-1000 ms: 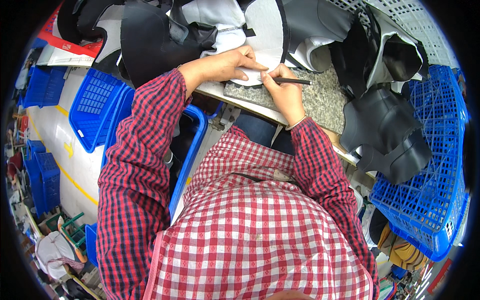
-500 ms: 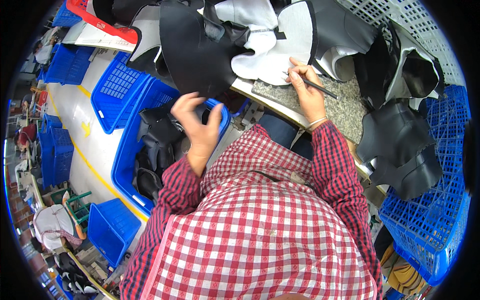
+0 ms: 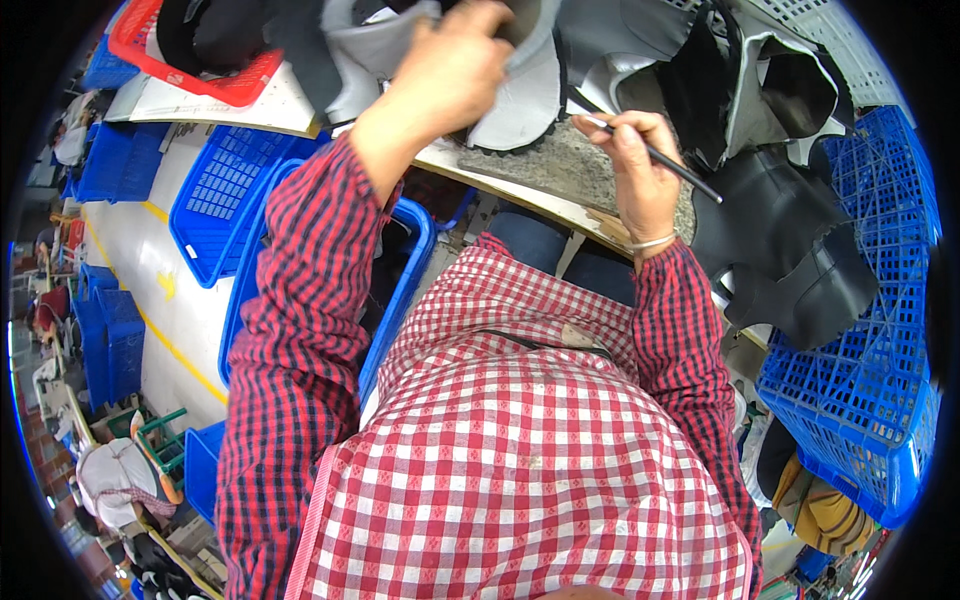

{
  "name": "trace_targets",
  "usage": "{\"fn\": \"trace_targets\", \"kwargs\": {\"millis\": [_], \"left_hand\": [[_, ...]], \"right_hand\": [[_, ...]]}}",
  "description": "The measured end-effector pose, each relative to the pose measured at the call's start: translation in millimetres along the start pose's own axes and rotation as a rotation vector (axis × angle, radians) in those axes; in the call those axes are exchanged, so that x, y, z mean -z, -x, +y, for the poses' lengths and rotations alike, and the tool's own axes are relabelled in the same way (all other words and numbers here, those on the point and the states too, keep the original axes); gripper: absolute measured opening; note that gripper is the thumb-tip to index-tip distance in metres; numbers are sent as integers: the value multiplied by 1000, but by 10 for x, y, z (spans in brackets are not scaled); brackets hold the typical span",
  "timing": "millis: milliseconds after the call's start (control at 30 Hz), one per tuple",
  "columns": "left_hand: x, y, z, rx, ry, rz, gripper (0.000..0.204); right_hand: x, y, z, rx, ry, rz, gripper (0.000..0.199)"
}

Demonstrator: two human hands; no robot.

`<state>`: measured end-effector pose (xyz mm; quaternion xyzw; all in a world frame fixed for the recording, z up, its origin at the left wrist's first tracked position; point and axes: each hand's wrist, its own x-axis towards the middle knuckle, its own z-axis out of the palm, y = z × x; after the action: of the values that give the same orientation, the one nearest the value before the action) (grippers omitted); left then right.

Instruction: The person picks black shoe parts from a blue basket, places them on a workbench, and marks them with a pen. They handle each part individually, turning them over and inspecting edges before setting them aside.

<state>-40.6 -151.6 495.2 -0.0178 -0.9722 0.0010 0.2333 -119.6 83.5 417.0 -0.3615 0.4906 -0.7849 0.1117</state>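
Note:
My left hand (image 3: 455,70) reaches over a pile of black leather pieces with pale grey linings, which look like shoe uppers. Its fingers are blurred, and I cannot tell whether they grip anything. Just below it, a grey-lined piece (image 3: 520,105) hangs over the near part of a speckled stone slab (image 3: 590,168). My right hand (image 3: 645,180) is closed around a slim black pen (image 3: 690,178), held at a slant above the slab. More black leather pieces (image 3: 790,245) lie to the right of that hand.
A red basket (image 3: 255,85) stands at the table's far left. Below the table edge is a blue bin (image 3: 424,240), partly hidden by my left arm. A blue mesh crate (image 3: 850,390) stands at the right, with a white crate (image 3: 845,40) behind it.
My left hand has moved up and right from above the blue bin onto the leather pile. Pieces there have shifted, and the pen has turned in my right hand.

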Motion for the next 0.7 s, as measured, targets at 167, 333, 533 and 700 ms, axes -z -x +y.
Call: {"fn": "trace_targets", "kwargs": {"millis": [167, 333, 533, 700], "left_hand": [[-554, 133, 222, -59, 185, -438, 59], [-832, 340, -11, -71, 353, -130, 76], [-913, 259, 52, -58, 332, -68, 64], [-998, 103, 145, -40, 154, -37, 40]], "right_hand": [[117, 140, 0, -119, 86, 166, 16], [66, 182, 363, -276, 218, 199, 18], [77, 78, 517, -166, 401, 216, 22], [76, 39, 467, -130, 457, 202, 25]]}}
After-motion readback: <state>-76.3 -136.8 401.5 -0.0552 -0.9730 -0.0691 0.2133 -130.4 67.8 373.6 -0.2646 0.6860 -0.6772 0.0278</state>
